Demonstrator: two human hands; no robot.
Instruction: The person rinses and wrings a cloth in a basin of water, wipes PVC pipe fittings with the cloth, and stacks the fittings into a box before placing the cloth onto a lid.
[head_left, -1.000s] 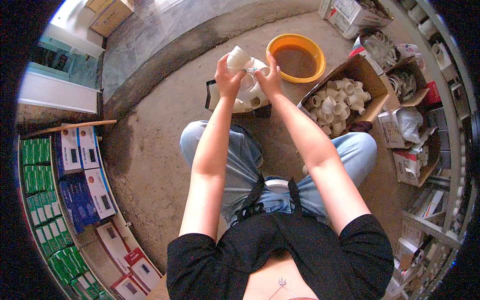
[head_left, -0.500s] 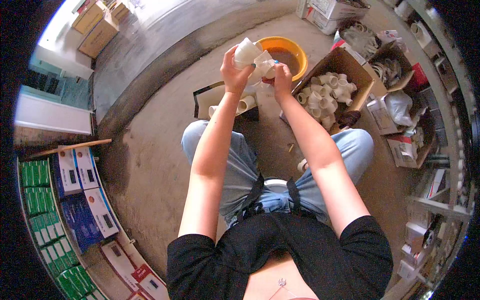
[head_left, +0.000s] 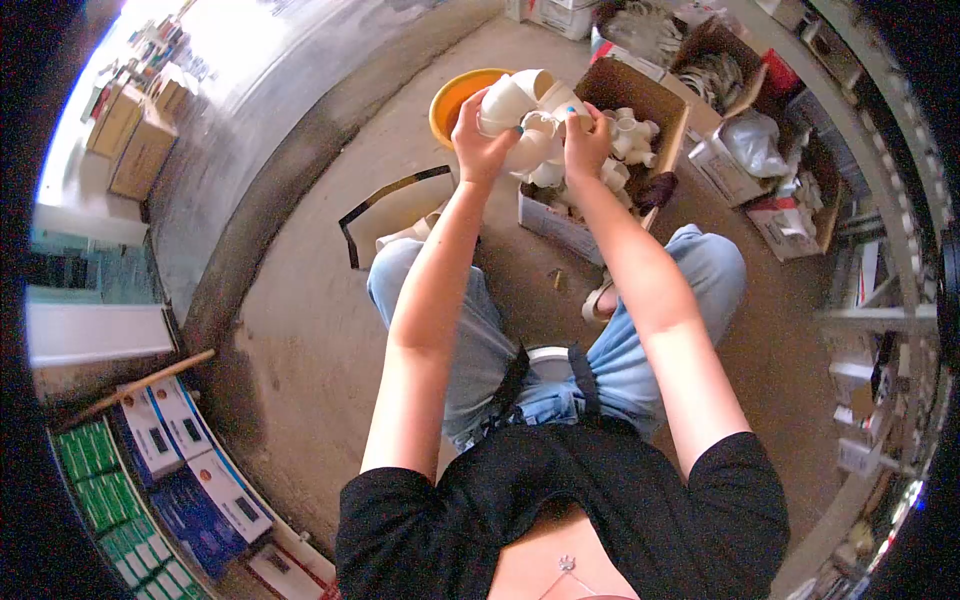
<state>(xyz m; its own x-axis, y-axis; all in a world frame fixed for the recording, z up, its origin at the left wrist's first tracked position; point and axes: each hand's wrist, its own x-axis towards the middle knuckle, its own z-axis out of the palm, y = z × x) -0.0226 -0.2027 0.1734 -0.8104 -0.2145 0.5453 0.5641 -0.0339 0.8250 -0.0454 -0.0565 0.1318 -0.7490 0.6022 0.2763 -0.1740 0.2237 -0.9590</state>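
Observation:
My left hand (head_left: 482,142) is curled around a white plastic pipe fitting (head_left: 506,104), its thumb pressed to the near side. Close beside it, my right hand (head_left: 587,145) grips another white pipe fitting (head_left: 568,98), fingers bent and thumb hidden. More fittings are bunched between the two hands, and I cannot tell which hand supports each one. Both hands are raised in front of a cardboard box (head_left: 655,95) with many small white fittings (head_left: 630,135) inside. Part of its contents is hidden behind my right hand and forearm.
A yellow basin (head_left: 442,112) stands behind my left hand. Nearer my left knee sits a dark-edged container (head_left: 352,222) with white pipe pieces. More filled cartons (head_left: 735,170) line the right, beside metal shelving (head_left: 880,313). Stacked boxed goods (head_left: 190,480) are at the lower left.
My view has turned right, so the basin and boxes sit further left. Both hands, still holding fittings, have shifted from the basin's front toward the carton, and the fittings are turned differently.

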